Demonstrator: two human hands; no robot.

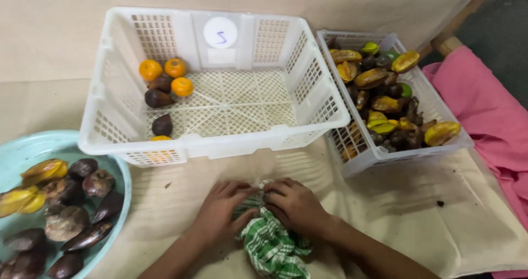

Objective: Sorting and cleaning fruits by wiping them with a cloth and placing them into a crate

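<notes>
- Far to the left of the left hand (pixel 220 213), the pale blue basin (pixel 118 174) holds dark rotten fruit (pixel 66 224) and yellow starfruit pieces (pixel 41 172) heaped close to its rim; a sweep of the left elbow could tip some out onto the cloth-covered table (pixel 418 213).
- The left hand is curled over a green checked cloth (pixel 269 246), fingers bent and pressing down on the bundle. Whether anything is wrapped inside I cannot tell; if there is, a loose grip could let it slide out.
- Ahead of both hands, the large white crate (pixel 214 141) sits with its near wall just beyond the knuckles. A forward push could shove it, and the small oranges (pixel 165 73) and dark fruit (pixel 159 100) inside would likely roll.
- The right hand (pixel 294 205) is closed on the cloth's top end, touching the left hand's fingertips. Pulling the two hands apart unevenly could drag the cloth off the table's near edge.
- Ahead and to the right of the right hand, the smaller white basket (pixel 379 152) is heaped with mixed fruit (pixel 385 100); a knock from the right forearm could spill the top pieces towards the pink fabric (pixel 484 114).
</notes>
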